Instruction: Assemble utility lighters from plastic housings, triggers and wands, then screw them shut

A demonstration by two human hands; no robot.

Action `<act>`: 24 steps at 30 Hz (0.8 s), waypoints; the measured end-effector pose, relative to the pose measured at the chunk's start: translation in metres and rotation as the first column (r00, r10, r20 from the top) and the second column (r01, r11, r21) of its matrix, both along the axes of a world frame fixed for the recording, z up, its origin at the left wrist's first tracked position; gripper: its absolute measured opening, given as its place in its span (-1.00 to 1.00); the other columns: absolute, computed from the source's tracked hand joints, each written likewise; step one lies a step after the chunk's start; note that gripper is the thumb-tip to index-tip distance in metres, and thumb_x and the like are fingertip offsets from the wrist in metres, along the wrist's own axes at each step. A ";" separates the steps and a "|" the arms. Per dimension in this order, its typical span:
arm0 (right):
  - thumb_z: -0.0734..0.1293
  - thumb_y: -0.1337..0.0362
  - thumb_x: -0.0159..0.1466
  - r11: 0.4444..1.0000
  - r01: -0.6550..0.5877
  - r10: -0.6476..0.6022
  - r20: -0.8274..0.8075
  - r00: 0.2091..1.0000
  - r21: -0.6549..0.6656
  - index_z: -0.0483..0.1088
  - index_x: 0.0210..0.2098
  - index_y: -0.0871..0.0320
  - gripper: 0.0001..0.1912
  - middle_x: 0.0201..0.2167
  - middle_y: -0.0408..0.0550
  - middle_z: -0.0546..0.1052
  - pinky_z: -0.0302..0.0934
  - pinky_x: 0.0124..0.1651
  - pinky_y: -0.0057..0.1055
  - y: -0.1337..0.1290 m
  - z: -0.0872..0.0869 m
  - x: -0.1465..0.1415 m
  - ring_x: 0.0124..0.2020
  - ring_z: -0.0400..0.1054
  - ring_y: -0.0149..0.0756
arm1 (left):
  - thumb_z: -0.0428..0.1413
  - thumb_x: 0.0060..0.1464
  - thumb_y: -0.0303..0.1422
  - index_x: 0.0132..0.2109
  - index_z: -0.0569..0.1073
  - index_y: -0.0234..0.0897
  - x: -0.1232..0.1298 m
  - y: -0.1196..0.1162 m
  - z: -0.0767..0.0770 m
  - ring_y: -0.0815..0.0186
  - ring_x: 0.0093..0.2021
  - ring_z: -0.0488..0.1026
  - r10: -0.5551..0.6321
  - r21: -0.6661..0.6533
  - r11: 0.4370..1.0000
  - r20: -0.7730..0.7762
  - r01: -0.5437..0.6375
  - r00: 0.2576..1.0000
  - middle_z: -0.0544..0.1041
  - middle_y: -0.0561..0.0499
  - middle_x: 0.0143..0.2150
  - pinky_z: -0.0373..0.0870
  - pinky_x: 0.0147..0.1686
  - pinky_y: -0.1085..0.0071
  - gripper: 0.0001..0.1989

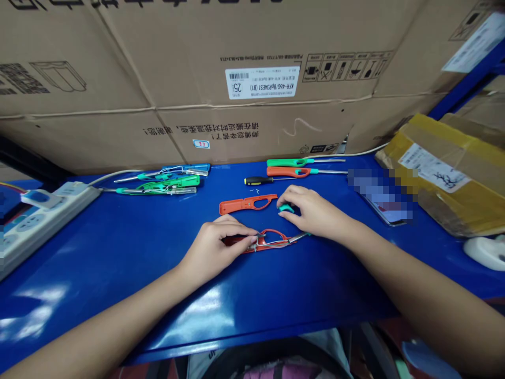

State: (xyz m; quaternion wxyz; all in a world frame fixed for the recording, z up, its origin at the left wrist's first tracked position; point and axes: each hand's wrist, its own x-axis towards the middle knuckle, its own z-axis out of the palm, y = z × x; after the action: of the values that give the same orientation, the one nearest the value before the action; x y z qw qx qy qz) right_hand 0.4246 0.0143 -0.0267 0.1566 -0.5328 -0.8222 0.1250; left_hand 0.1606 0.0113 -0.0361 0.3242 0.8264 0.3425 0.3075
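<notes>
An opened orange stick lighter (273,243) lies on the blue table (165,273), its trigger loop and thin wires exposed and its metal tube pointing right. Over its handle end is my left hand (215,243), thumb and index finger closed on the body near a small metal part. My right hand (315,210) pinches a small teal trigger piece (286,208) just above the table. Between and behind the hands rests the loose orange handle half (240,206), with no hand on it.
Behind lie a black-and-yellow screwdriver (258,180), tiny screws (257,191), a green lighter (284,162) and an orange lighter (282,171). Blue and green lighters (169,183) lie left, near a power strip (43,216). A phone (381,202) and taped parcel (445,168) stand right; cardboard (189,68) backs the table.
</notes>
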 end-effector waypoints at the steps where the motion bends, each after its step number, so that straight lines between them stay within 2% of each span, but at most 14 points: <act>1: 0.35 0.33 0.31 1.000 0.003 -0.003 -0.017 1.000 -0.007 0.47 -0.14 0.15 -0.88 -0.13 0.02 0.49 0.29 -0.02 -0.19 0.000 0.000 0.000 -0.07 0.40 -0.15 | 0.26 0.16 -0.34 -0.14 0.68 -0.16 -0.001 0.000 -0.001 0.22 -0.23 0.58 0.007 -0.006 1.000 0.009 -0.007 1.000 0.69 -0.02 -0.25 0.54 -0.18 0.27 -0.87; 5: 0.36 0.37 0.28 0.999 0.027 -0.029 -0.075 0.997 -0.019 0.47 -0.09 0.16 -0.80 -0.14 0.01 0.51 0.31 -0.10 -0.28 0.002 -0.002 0.002 -0.19 0.42 -0.24 | 0.27 0.16 -0.32 -0.16 0.68 -0.15 -0.002 0.001 -0.003 0.21 -0.21 0.58 0.030 -0.012 1.000 0.051 -0.029 0.998 0.69 -0.02 -0.23 0.54 -0.15 0.25 -0.88; 8: 0.33 0.40 0.29 0.998 0.042 -0.047 -0.088 0.995 -0.057 0.48 -0.11 0.18 -0.81 -0.22 0.00 0.53 0.32 -0.19 -0.32 0.004 -0.003 0.002 -0.29 0.41 -0.30 | 0.27 0.15 -0.32 -0.16 0.68 -0.15 -0.002 0.001 -0.005 0.22 -0.21 0.58 0.041 -0.048 0.998 0.060 -0.039 0.997 0.69 -0.02 -0.24 0.55 -0.18 0.27 -0.88; 11: 0.34 0.39 0.27 0.994 0.062 -0.079 -0.193 0.978 -0.093 0.47 -0.08 0.19 -0.78 -0.27 -0.04 0.53 0.35 -0.24 -0.33 0.004 -0.002 -0.002 -0.35 0.40 -0.34 | 0.28 0.14 -0.32 -0.16 0.68 -0.14 -0.002 0.000 -0.008 0.24 -0.22 0.58 0.063 -0.083 0.995 0.067 -0.058 0.996 0.68 -0.01 -0.23 0.54 -0.19 0.31 -0.88; 16: 0.36 0.32 0.26 0.978 0.000 -0.095 -0.445 0.890 -0.209 0.50 -0.10 0.17 -0.79 -0.31 -0.07 0.54 0.41 -0.23 -0.37 -0.006 0.009 -0.015 -0.32 0.42 -0.35 | 0.29 0.13 -0.32 -0.17 0.68 -0.13 -0.002 0.000 -0.010 0.27 -0.24 0.58 0.081 -0.111 0.991 0.073 -0.073 0.994 0.67 0.01 -0.24 0.51 -0.21 0.34 -0.89; 20: 0.36 0.33 0.26 0.970 -0.095 -0.041 -0.532 0.846 -0.225 0.49 -0.10 0.16 -0.79 -0.17 -0.02 0.56 0.44 -0.16 -0.35 -0.014 0.013 -0.021 -0.25 0.45 -0.35 | 0.29 0.12 -0.33 -0.17 0.68 -0.13 -0.003 0.000 -0.010 0.28 -0.24 0.58 0.070 -0.119 0.991 0.074 -0.061 0.995 0.66 0.01 -0.26 0.51 -0.22 0.36 -0.88; 24: 0.38 0.35 0.22 0.961 -0.112 -0.059 -0.579 0.813 -0.254 0.46 -0.05 0.17 -0.71 -0.24 -0.04 0.53 0.47 -0.15 -0.32 -0.014 0.009 -0.020 -0.27 0.46 -0.34 | 0.30 0.11 -0.33 -0.15 0.68 -0.16 -0.004 -0.001 -0.010 0.28 -0.22 0.59 0.081 -0.140 0.988 0.073 -0.070 0.994 0.67 -0.01 -0.22 0.52 -0.17 0.36 -0.86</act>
State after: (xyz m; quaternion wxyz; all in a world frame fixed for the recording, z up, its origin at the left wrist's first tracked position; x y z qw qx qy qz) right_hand 0.4042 0.0004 -0.0172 0.3225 -0.4738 -0.7167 0.3973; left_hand 0.1571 0.0104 -0.0465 0.3815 0.7759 0.3810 0.3275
